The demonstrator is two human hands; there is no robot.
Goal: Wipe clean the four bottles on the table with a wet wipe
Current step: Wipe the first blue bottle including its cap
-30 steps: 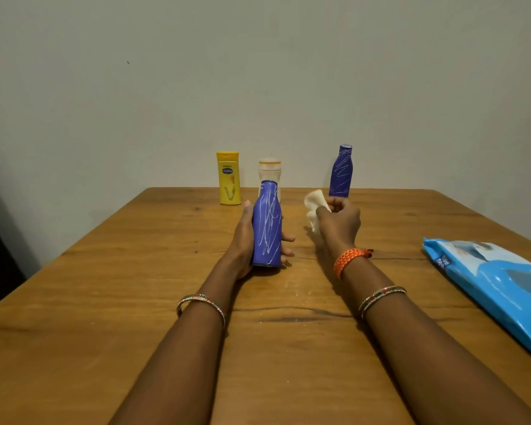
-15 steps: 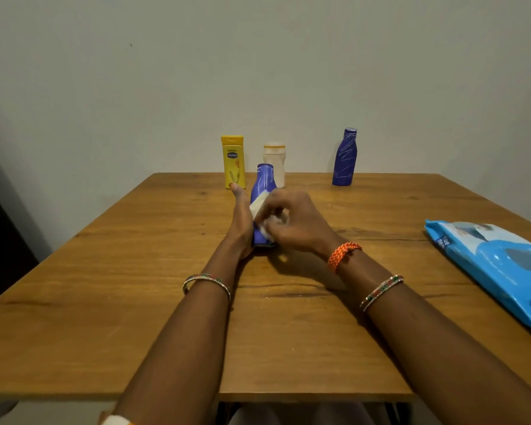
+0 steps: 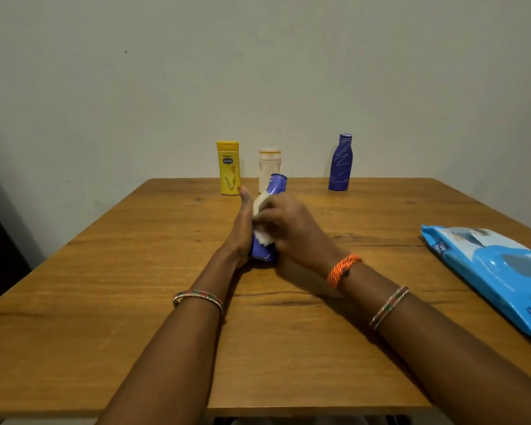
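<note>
Near the tabletop's middle, the left hand [image 3: 242,228] grips a blue bottle [image 3: 270,219], mostly hidden by the right hand [image 3: 292,228] pressing a white wipe [image 3: 261,222] against it. Three bottles line the far edge: yellow [image 3: 228,167], white [image 3: 269,167], blue [image 3: 340,162]. Contents can't be seen.
</note>
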